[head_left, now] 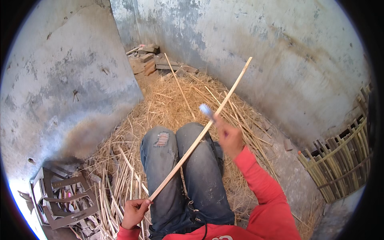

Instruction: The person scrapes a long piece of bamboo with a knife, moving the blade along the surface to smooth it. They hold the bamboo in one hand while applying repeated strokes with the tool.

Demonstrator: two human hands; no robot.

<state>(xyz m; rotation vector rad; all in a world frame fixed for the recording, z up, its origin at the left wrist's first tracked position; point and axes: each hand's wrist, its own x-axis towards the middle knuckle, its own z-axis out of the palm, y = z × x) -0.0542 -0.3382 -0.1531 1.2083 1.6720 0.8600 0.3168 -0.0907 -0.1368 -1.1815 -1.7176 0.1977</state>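
Observation:
A long, pale split-wood strip (184,159), which looks like bamboo, slants across my lap from lower left to upper right. Its lower end is pinched between the thumb and fingers of my left hand (135,213), beside my left thigh. Above my right knee, my right hand (229,137) is closed round a knife (206,110). The shiny blade is smeared by motion and points up and left, at the strip's far side; whether its edge touches the wood, I cannot tell. My fingers hide the handle.
Shavings (160,108) cover the floor before my knees. Loose strips (120,188) lie at my left, more at the right. A broken frame (70,218) stands lower left, a slatted bamboo basket (344,160) at right. Bricks (149,50) lie in the far corner between stained walls (256,32).

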